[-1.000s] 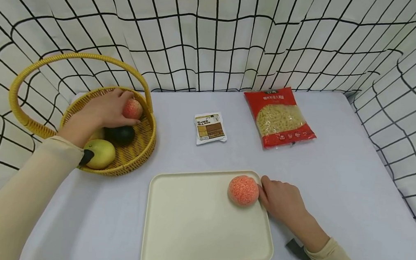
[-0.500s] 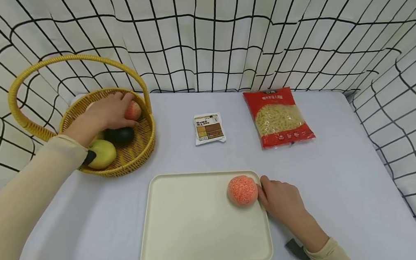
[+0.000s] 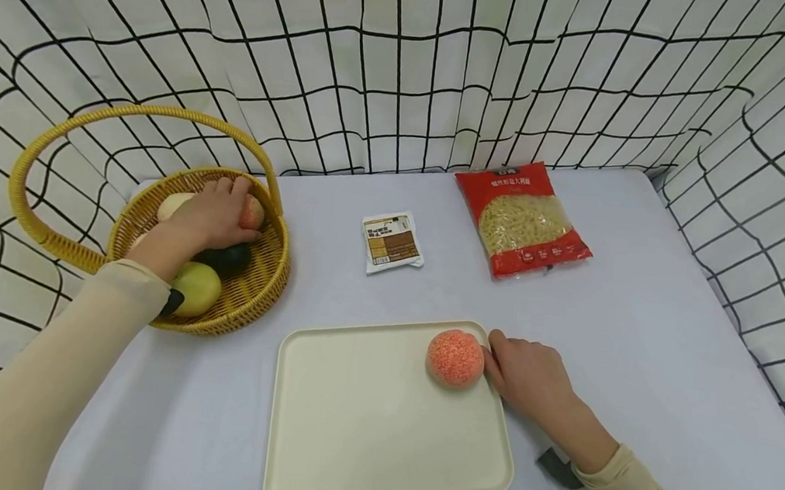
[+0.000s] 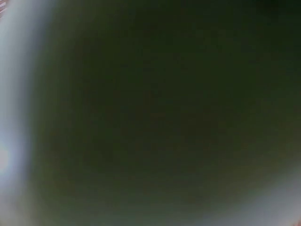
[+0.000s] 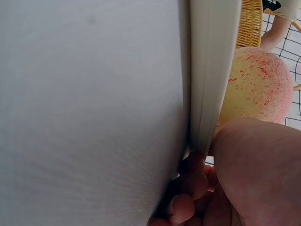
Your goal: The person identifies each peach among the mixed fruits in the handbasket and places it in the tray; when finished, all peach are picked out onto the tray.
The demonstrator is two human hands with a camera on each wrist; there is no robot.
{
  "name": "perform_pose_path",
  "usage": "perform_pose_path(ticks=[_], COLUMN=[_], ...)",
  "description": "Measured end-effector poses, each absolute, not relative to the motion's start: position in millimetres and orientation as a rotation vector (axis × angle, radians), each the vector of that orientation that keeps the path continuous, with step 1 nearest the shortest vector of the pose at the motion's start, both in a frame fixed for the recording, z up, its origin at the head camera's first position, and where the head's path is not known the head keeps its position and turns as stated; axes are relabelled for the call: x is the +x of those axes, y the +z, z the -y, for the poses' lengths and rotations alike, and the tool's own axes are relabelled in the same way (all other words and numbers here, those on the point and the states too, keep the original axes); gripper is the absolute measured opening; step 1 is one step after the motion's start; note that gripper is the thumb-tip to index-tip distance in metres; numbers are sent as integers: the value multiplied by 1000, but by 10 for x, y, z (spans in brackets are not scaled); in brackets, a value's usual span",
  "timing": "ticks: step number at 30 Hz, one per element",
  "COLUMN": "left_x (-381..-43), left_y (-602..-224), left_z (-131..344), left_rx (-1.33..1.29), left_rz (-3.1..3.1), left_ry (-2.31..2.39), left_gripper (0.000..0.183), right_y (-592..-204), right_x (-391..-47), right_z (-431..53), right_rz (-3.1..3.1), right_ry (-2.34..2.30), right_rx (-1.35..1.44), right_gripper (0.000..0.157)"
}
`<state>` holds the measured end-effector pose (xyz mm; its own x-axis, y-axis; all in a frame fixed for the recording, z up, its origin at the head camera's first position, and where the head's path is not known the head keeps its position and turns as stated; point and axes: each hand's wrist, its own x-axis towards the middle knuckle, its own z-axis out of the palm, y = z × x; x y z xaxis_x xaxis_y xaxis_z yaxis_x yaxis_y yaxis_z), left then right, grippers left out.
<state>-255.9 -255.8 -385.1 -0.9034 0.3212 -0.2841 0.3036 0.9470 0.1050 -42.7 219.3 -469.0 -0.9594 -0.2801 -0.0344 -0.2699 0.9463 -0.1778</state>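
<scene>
In the head view my left hand (image 3: 209, 217) reaches into the yellow wicker basket (image 3: 266, 288). Its fingers and thumb are around a reddish peach (image 3: 252, 213), partly covered by the hand. Below the hand lie a dark green fruit (image 3: 226, 260) and a yellow-green fruit (image 3: 197, 289); a pale fruit (image 3: 173, 206) sits behind it. At the cream tray's (image 3: 391, 424) right edge, my right hand (image 3: 531, 378) grips the rim, its thumb above and curled fingers below in the right wrist view. Beside that thumb, a second peach (image 3: 456, 358) rests on the tray. The left wrist view is dark and blurred.
A small brown-and-white packet (image 3: 393, 243) lies on the white table behind the tray. Further right is a red bag of pasta (image 3: 524, 219). The basket's tall handle (image 3: 159, 111) arches above the left forearm. Black-lined white cloth (image 3: 408, 67) surrounds the back and sides.
My left hand has shifted slightly right over the peach in the basket, uncovering more of the pale fruit behind it. The right hand stays on the tray's edge.
</scene>
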Motion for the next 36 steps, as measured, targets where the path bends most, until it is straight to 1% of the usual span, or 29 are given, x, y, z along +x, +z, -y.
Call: perform_pose_path(ticks=[11,20,36], left_x=[-2558,-2554,-2525], left_y=[-3856,-3854,-3820], left_z=[2526,2519,2517], left_rx=[431,411,506], left_rz=[-2796,-2794,-2798], left_ry=[44,36,16], left_gripper=[82,79,73], right_y=[-4699,-4704,-4697], right_x=[-442,-430,-419], right_z=[-2192,-2185,-2190], right_rz=[-3029,-3038,-3051], right_ry=[-281,-278,-268], right_rx=[-415,-418,-428], right_gripper=[29,29,30])
